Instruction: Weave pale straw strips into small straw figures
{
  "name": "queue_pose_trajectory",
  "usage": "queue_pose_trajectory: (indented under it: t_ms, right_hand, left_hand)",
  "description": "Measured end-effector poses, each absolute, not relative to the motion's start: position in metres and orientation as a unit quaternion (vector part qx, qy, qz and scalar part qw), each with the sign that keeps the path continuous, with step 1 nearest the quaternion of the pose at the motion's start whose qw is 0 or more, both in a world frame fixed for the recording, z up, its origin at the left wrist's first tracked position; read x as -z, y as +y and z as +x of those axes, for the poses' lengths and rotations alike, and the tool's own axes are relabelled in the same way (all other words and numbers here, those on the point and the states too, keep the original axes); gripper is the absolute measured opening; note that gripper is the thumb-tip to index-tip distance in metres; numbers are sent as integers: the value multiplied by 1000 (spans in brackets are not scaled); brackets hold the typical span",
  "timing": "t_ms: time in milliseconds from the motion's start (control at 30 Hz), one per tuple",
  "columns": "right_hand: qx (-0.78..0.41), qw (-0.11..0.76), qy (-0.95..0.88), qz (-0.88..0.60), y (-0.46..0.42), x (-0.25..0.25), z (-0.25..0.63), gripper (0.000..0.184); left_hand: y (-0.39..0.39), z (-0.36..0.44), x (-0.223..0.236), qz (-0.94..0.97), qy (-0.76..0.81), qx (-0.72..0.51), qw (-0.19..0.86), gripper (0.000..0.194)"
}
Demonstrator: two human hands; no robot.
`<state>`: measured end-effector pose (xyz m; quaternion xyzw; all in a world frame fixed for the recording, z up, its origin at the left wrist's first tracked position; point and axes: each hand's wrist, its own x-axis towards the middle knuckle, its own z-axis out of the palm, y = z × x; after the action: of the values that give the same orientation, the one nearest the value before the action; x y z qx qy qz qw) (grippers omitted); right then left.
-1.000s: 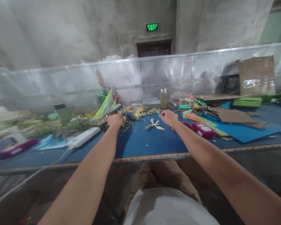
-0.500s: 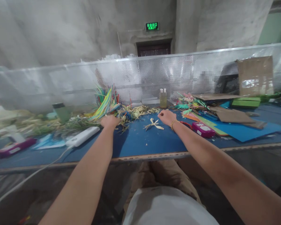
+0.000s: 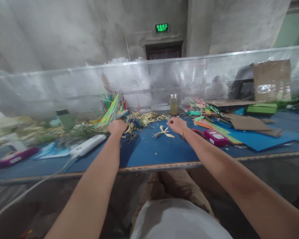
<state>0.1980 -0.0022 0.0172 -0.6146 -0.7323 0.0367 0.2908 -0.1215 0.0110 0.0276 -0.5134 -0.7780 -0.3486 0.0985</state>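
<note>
My left hand (image 3: 117, 127) is at the left end of a heap of dried, straw-coloured leaf strips (image 3: 149, 118), beside a bundle of coloured stems (image 3: 112, 111). Its back faces me and its fingers are curled; anything in them is hidden. Over the blue tabletop, my right hand (image 3: 177, 125) is closed in a loose pinch, with a bead bracelet on the wrist. I cannot make out anything between those fingertips. Between the hands lies a small star-like piece of pale leaf strips (image 3: 164, 131), closer to the right hand and apart from it.
A white power strip (image 3: 88, 145) with its cord lies left of my left arm. Right of my right hand are red-handled scissors (image 3: 198, 132), a purple box (image 3: 216, 137), coloured paper (image 3: 254, 136) and cardboard (image 3: 249, 122). A small bottle (image 3: 173, 105) stands behind, before a perforated metal screen (image 3: 189, 78).
My left hand has shifted slightly away from me, its fingers now more curled. My right hand has barely moved, and the leaf piece lies where it was.
</note>
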Motion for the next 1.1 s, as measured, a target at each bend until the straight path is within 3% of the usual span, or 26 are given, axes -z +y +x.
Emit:
queue_pose_trajectory:
  t_ms: [100, 200, 300, 367, 567, 667, 767, 900, 1000, 1100]
  right_hand:
    - [-38, 294, -731, -614, -2, -17, 198, 25]
    - [-42, 315, -733, -602, 0, -14, 197, 24]
    - [-63, 348, -755, -552, 3, -11, 196, 22]
    - [-71, 379, -779, -494, 4, -10, 195, 22]
    - [-76, 432, -826, -354, 2, -7, 186, 43]
    - [-89, 421, -839, -334, 2, -5, 182, 27]
    - [-124, 445, -819, -340, 5, -4, 180, 10]
    - [-304, 554, -685, -362, 10, -4, 180, 17]
    - [-424, 591, -584, -360, 16, -5, 184, 18]
    - [-458, 650, -474, -379, 24, -8, 192, 16]
  left_hand:
    - [16, -115, -35, -510, -665, 536, 102, 15]
    - [20, -100, -38, -519, -518, 676, -71, 9]
    - [16, -84, -37, -579, -420, 650, -256, 6]
    - [11, -74, -36, -632, -392, 594, -307, 8]
    - [-7, -30, -41, -819, -420, 352, -170, 22]
    - [-19, -7, -44, -863, -398, 286, -122, 29]
    - [-21, 0, -47, -858, -400, 303, -112, 31]
    - [-6, -12, -46, -801, -447, 395, -49, 43]
    - [7, -23, -39, -827, -462, 314, -56, 43]
    - [17, -35, -34, -805, -511, 285, -99, 36]
